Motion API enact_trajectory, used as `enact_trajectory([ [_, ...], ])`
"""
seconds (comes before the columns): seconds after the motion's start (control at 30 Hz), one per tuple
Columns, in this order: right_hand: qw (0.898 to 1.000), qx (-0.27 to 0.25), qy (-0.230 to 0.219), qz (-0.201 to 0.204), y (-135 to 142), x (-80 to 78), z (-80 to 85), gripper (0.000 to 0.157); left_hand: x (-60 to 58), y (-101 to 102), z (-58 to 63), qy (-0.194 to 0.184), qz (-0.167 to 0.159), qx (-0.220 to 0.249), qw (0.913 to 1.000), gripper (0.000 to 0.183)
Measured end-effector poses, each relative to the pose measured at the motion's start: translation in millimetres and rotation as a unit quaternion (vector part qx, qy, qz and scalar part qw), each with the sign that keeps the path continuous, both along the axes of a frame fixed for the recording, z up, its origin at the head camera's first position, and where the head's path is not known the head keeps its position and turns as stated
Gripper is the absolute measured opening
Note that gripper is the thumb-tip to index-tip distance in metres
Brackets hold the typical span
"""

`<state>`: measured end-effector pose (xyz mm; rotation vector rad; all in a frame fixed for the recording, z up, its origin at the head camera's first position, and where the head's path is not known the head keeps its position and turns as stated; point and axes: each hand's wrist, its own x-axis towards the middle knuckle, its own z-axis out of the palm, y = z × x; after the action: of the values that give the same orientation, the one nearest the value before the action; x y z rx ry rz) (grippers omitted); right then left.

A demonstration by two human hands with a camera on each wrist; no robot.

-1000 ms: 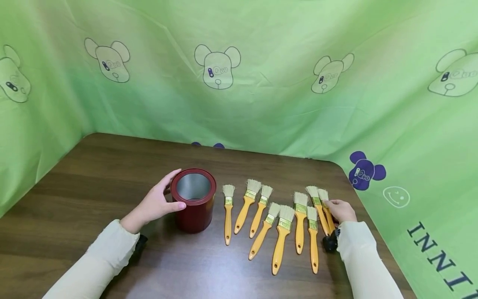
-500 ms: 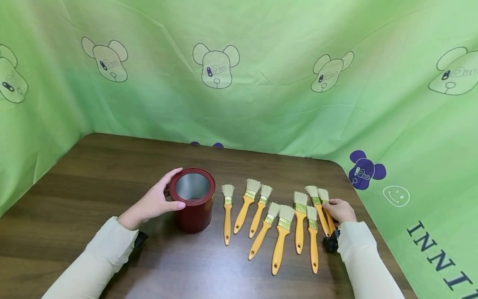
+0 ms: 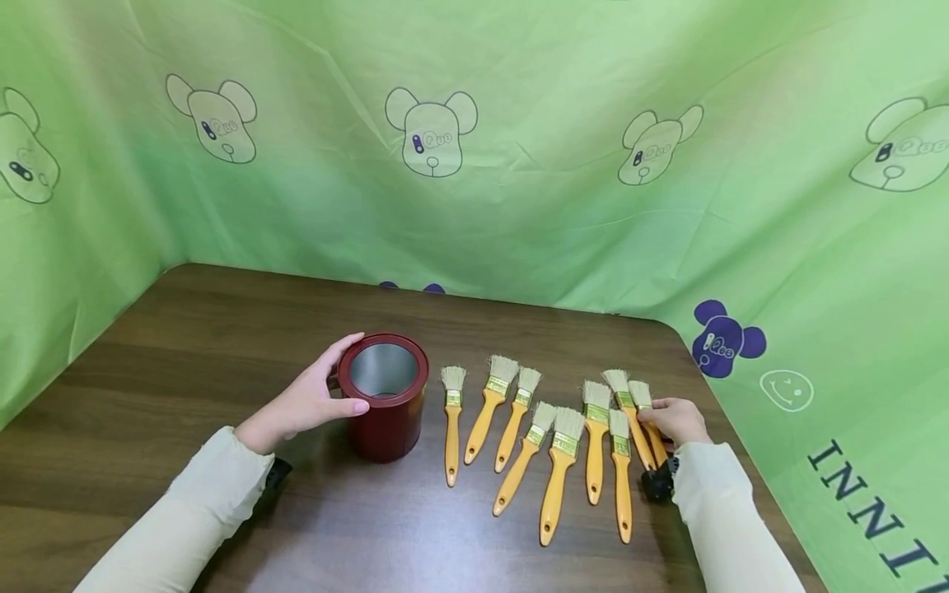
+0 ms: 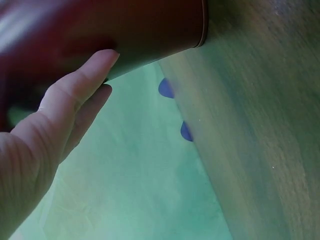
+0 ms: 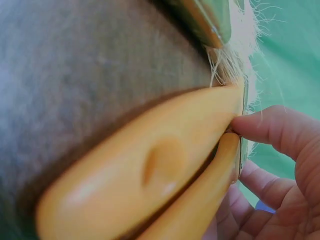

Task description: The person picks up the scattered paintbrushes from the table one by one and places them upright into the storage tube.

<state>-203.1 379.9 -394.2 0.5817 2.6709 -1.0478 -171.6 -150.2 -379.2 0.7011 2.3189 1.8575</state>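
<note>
A dark red can [image 3: 385, 428] with a grey inside stands upright on the table, its top uncovered. My left hand [image 3: 311, 399] grips it from the left, thumb on the near side and fingers behind the rim; the left wrist view has this hand [image 4: 70, 100] against the can's wall [image 4: 135, 35]. At the far right of the brushes, my right hand [image 3: 676, 420] pinches the rightmost paintbrush [image 3: 640, 392] near the top of its yellow handle. Close up, the right thumb and fingers [image 5: 275, 155] hold that handle [image 5: 200, 205], right beside a neighbouring paintbrush handle [image 5: 115, 180].
Several yellow-handled paintbrushes lie spread right of the can, bristles away from me, from a narrow one [image 3: 452, 428] to a wide one [image 3: 559, 473]. The brown wooden table [image 3: 185, 362] backs onto a green printed curtain [image 3: 519, 231], which also runs along both sides.
The two rightmost paintbrushes have shifted slightly left at their bristle ends, and my right hand has moved a little with them. The left hand and the can hold their place.
</note>
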Motion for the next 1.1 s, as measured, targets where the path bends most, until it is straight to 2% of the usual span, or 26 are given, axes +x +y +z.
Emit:
enact_trajectory([
  [0.37, 0.999, -0.017, 0.033, -0.001, -3, -1.6, 14.7, 0.061, 1.2, 0, 0.3, -0.001, 0.000, -0.002, 1.0000, 0.090],
  [0.63, 0.997, -0.046, 0.062, 0.002, -18, -4.4, 27.3, 0.062, 0.6, 0, -2.1, -0.015, -0.010, 0.004, 0.9998, 0.091],
  [0.83, 0.988, -0.071, 0.140, -0.001, -37, -4.8, 36.5, 0.057, 1.3, 1, -1.6, -0.020, -0.012, 0.009, 0.9997, 0.092],
  [1.1, 0.966, -0.096, 0.238, -0.043, -71, -5.8, 57.1, 0.051, 0.5, 0, -0.1, -0.021, -0.002, 0.007, 0.9998, 0.090],
])
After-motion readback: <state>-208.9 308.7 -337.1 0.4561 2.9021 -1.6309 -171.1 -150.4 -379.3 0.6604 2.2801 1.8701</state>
